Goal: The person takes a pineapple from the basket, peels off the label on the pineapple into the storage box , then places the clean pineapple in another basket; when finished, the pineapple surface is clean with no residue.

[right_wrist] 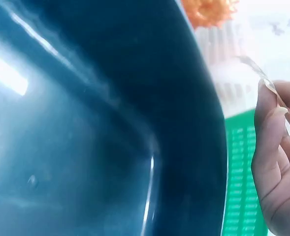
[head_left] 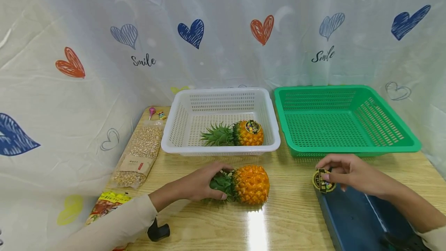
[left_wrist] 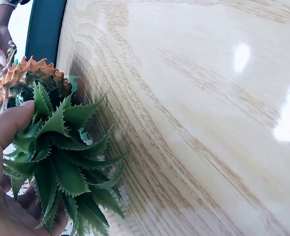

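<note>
My left hand (head_left: 200, 183) grips a small orange pineapple (head_left: 252, 186) by its green crown; the fruit lies on its side on the wooden table, pointing right. In the left wrist view the thumb lies over the spiky leaves (left_wrist: 68, 169). Between thumb and fingers, my right hand (head_left: 353, 173) pinches a round black-and-gold sticker (head_left: 317, 183), held over the far left corner of a dark blue tray (head_left: 355, 216). Seen nearly edge-on in the right wrist view, the sticker (right_wrist: 253, 65) looks thin and curved. A second pineapple (head_left: 251, 138), bearing a similar label, lies in the white basket (head_left: 220, 150).
Right of the white basket stands a green basket (head_left: 352, 154), both at the back against a heart-print curtain (head_left: 223, 61). Along the left edge are a bag of kernels (head_left: 144, 142), a yellow-red packet (head_left: 108, 202), a lollipop (head_left: 151, 110) and a black object (head_left: 158, 231).
</note>
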Demonstrator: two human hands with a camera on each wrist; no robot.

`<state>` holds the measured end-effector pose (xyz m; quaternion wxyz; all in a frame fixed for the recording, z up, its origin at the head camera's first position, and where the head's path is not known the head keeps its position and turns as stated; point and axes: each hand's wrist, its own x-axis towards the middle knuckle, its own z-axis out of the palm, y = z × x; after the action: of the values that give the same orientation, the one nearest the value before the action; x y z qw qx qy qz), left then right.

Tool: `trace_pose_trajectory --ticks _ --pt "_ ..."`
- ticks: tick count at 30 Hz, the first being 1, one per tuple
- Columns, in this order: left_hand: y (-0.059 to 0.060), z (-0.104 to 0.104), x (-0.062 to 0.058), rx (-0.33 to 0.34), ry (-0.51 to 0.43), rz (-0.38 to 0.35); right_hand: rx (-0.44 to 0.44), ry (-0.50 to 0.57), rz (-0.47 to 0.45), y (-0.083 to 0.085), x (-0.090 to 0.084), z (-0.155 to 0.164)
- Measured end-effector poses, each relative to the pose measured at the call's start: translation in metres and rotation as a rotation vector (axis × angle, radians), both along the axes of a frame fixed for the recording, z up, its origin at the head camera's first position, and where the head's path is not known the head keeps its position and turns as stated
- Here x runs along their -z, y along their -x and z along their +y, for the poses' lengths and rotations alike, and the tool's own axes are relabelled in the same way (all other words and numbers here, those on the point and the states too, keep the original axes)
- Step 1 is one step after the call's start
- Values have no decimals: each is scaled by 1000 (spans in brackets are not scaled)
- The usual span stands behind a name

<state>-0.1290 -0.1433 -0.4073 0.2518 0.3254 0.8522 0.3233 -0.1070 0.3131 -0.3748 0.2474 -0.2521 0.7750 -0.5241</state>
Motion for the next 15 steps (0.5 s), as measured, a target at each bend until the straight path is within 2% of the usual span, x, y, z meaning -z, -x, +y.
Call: trace_pose_trajectory --ticks 10,15 --pt "0 0 1 5 2 0 -64 -7 -87 1 5 23" --pt "1 0 1 0 5 -5 -58 -40 -110 2 11 28"
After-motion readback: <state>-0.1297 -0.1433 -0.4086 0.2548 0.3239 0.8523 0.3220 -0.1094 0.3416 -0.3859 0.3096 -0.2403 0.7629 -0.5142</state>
